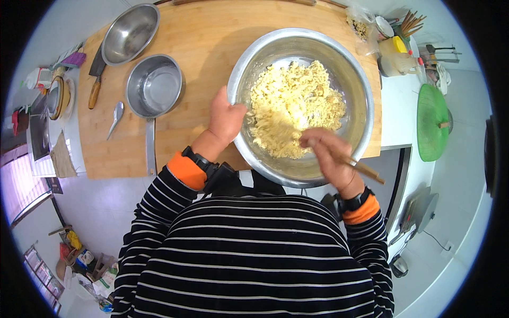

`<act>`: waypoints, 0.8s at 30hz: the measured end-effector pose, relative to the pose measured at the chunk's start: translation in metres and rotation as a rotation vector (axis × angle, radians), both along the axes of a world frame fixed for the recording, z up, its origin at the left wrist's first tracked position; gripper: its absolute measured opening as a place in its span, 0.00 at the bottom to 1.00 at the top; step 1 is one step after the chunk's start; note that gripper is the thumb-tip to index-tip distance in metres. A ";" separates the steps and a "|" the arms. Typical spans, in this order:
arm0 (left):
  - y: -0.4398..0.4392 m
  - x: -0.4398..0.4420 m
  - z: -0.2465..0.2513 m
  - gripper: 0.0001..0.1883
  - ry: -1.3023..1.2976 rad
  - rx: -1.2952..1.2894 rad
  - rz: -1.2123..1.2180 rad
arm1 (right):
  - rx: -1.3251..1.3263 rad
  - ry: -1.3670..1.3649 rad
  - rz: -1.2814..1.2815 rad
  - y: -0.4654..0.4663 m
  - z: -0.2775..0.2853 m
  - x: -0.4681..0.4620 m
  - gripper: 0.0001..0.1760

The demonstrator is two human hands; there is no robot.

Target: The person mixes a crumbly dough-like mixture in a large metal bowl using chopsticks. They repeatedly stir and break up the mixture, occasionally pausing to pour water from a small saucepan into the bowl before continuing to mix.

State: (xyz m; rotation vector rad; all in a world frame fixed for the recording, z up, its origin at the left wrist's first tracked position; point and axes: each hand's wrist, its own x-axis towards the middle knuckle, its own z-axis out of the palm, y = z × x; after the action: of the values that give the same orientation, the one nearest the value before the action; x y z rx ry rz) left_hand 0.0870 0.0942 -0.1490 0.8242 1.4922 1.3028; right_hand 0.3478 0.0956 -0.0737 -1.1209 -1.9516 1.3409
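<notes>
A large stainless steel basin (361, 99) sits at the front edge of the wooden board, tilted slightly in view. Inside it lies a heap of pale yellow, crumbly dough-like flakes (298, 91). My left hand (226, 117) grips the basin's left rim, thumb over the inside. In my right hand (328, 155) are wooden chopsticks (368, 171), their back ends sticking out to the lower right. Their front ends are blurred among the flakes, so the tips cannot be made out.
On the wooden board (199, 31) left of the basin are a steel saucepan (155, 85), a metal spoon (116, 117), a cleaver (96, 77) and a steel bowl (131, 33). Jugs (397, 63) and a bag (360, 30) stand at the back right. A green mesh cover (431, 123) is further right.
</notes>
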 end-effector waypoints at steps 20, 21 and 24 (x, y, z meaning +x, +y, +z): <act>0.003 0.002 -0.004 0.16 0.049 -0.005 -0.007 | -0.047 0.010 -0.183 0.024 -0.044 0.008 0.08; 0.003 0.002 -0.004 0.16 0.034 -0.007 -0.007 | -0.059 0.060 -0.157 0.019 -0.045 0.000 0.08; 0.002 0.001 -0.003 0.16 0.039 -0.025 -0.022 | -0.199 0.091 -0.218 0.029 -0.038 -0.011 0.09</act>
State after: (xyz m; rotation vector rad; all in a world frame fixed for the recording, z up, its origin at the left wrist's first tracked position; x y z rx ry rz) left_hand 0.0884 0.0962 -0.1523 0.8520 1.5236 1.2560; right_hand 0.3366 0.1245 -0.1116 -1.2995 -1.6075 1.4617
